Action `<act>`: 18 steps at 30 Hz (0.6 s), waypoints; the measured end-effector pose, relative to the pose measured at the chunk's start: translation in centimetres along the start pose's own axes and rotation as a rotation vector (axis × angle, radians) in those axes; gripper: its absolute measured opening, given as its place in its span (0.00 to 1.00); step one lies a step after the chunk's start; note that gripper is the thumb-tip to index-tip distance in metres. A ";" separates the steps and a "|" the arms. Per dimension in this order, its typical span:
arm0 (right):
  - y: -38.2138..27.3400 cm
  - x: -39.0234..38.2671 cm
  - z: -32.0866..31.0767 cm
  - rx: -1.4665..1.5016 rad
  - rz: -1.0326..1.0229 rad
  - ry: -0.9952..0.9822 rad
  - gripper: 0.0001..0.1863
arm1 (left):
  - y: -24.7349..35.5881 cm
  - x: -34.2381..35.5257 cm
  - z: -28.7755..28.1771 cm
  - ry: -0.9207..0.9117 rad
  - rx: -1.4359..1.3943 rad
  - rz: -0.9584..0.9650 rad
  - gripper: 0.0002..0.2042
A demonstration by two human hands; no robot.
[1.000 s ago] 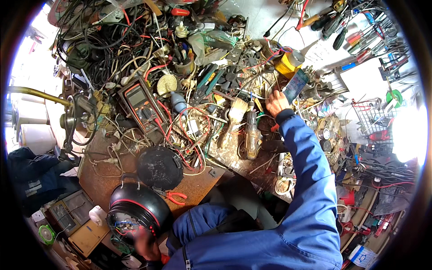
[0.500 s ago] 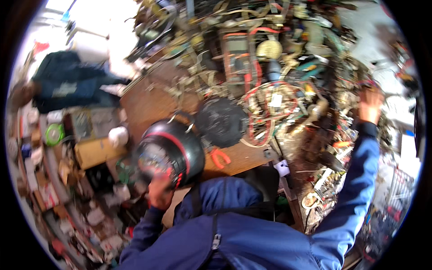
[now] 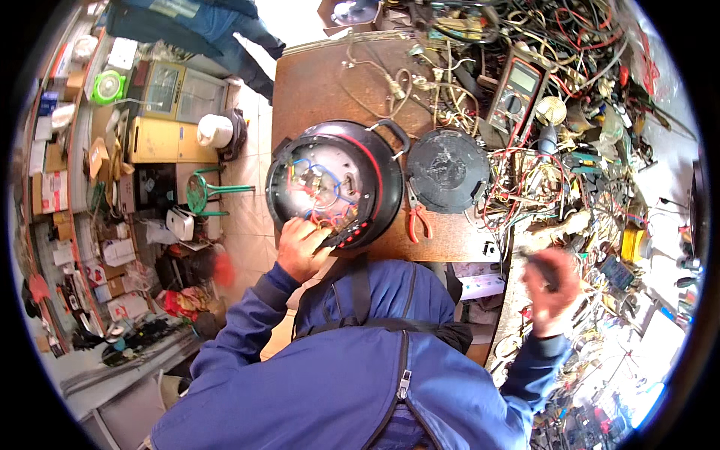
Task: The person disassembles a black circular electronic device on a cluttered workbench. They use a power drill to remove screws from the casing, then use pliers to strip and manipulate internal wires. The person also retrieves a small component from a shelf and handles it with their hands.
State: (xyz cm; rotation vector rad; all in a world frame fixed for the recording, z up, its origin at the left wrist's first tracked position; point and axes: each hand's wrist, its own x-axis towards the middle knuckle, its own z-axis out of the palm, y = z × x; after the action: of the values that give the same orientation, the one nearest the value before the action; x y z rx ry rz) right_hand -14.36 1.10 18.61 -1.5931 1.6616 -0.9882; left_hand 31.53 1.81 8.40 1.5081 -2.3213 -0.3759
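On the brown table lies a black round electric cooker (image 3: 379, 199) on its side, its open underside showing blue, red and white wires (image 3: 321, 187). My left hand (image 3: 301, 251) is closed at its near rim, fingertips gripping the narrow control panel (image 3: 352, 235) with red markings. Beside the cooker lies a round black base cover (image 3: 448, 171), and between them rest pliers with orange handles (image 3: 418, 223). My right hand (image 3: 553, 289), smeared by motion, is raised over the bench at right. Its fingers curl round something small and dark that I cannot make out.
A multimeter (image 3: 516, 94) sits among tangled cables at the far right. Loose cable (image 3: 394, 86) lies on the table's far part. At left stand a green stool (image 3: 199, 193) and crowded shelves (image 3: 56, 191). Another person (image 3: 202, 34) is at the far left.
My right hand has drawn back from the far right clutter toward me. My left hand stays at the cooker's rim. The whole view has turned and shifted.
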 end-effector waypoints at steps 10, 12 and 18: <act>-11.5 -5.6 15.0 0.028 -0.382 -0.264 0.15 | -0.6 -0.6 -0.1 0.087 -0.046 -0.017 0.16; -12.4 -6.2 15.9 -0.029 -0.412 -0.260 0.15 | -0.7 -0.8 -0.1 0.083 -0.072 -0.032 0.17; -13.9 -7.3 16.4 -0.134 -0.390 -0.168 0.15 | -0.9 -1.2 -0.3 0.090 -0.068 -0.041 0.18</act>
State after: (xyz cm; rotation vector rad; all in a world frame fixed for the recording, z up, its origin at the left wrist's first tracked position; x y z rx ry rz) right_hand 7.38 7.02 21.46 -2.0820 1.3551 -0.9113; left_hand 32.79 2.51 8.14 1.5107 -2.1892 -0.3857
